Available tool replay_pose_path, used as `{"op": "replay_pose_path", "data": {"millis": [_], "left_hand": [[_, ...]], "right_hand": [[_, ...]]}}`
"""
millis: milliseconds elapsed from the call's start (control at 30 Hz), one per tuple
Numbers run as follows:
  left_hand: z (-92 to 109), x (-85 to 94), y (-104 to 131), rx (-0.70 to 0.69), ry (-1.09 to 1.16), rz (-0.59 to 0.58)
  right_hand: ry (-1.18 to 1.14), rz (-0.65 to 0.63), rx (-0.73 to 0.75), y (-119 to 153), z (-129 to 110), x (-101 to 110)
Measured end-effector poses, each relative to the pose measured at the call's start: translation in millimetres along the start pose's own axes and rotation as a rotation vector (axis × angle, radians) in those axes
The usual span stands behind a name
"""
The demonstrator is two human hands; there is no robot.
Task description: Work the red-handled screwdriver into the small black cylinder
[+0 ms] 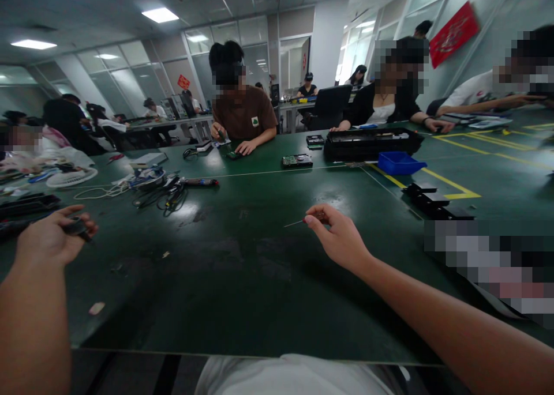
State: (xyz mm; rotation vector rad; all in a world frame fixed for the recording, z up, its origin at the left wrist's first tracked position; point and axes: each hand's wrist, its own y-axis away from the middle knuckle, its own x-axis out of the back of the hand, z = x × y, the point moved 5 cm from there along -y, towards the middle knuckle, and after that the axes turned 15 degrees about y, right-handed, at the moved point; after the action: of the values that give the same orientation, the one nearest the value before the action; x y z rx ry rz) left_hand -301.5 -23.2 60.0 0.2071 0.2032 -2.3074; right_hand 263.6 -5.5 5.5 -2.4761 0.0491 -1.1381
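Observation:
My right hand (341,239) is over the middle of the green table, fingers closed around the handle of a small screwdriver (295,224). Its thin metal shaft points left, with a red part near the fingertips. At the left, my left hand (52,236) curls around a dark, stubby cylindrical object (78,228); its exact kind is unclear. Beyond that hand lie a tangle of black cables (167,196) and a dark pen-like tool (201,182). A hard drive (297,161) lies farther off, past a thin white line on the table.
A long black casing (372,144), a blue bin (400,162) and a black bracket-like part (437,203) occupy the right. A pixelated patch (493,262) covers something at the near right. Across the table, a person in brown (244,115) handles a circuit board. Small scraps (97,308) lie near the front.

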Motion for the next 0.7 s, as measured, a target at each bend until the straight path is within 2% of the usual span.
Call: {"op": "replay_pose_path", "data": {"millis": [133,367,567,700], "left_hand": [[-4.6,-48.0,24.7,0.128,0.083,-0.134],[-19.0,-132.4,77.3,0.164,0.057,-0.462],[-36.1,-185.6,126.7,0.219,0.08,-0.7],[-49.8,-216.5,168.4,0.283,0.103,-0.846]], "right_hand": [[-0.004,0.003,-0.001,-0.2,0.5,0.6],[-0.011,0.032,0.02,-0.3,2.8,-0.6],[-0.015,0.035,0.02,-0.1,0.4,2.2],[-0.017,0.064,0.009,-0.9,-0.3,6.3]]}}
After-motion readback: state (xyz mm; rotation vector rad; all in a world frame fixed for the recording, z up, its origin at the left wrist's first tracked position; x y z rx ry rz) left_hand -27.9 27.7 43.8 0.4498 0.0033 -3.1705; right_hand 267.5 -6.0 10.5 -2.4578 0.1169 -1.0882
